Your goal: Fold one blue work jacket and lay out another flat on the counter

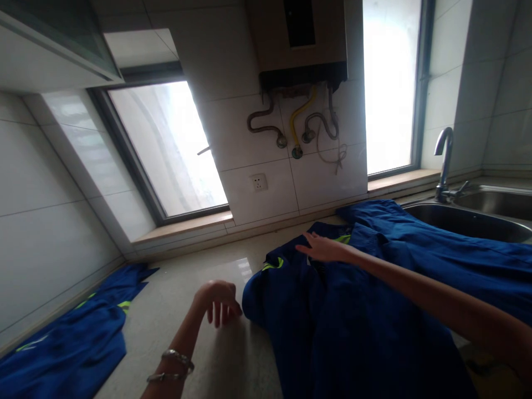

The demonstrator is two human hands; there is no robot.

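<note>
From the head view, a crumpled royal-blue work garment with lime-green reflective stripes (357, 310) is spread over the pale polished stone countertop (195, 277), filling the frame from the centre out to five o'clock. The right hand (324, 247) lies flat on the cloth a little above centre, fingers straight and together, palm down, gripping nothing; its bare forearm runs off toward four o'clock. The left hand (218, 302) hangs over the bare counter at about seven o'clock, wrist bent, fingers curled loosely downward and empty, the fingertips just beside the garment's left edge (whether they touch the cloth I cannot tell). A pair of thin silver metal bangles (172, 367) sits on that wrist.

At eight o'clock, well apart from both hands, a second blue garment with the same green stripes (70, 343) lies along the white tiled wall. At three o'clock there is a stainless steel sink (477, 221) with a curved chrome tap (444, 160); the big garment's far edge reaches its rim. At twelve o'clock a beige wall-mounted water heater (301, 39) hangs with hoses beneath it, and a white wall socket (259, 182) lies below them, between two bright windows.
</note>
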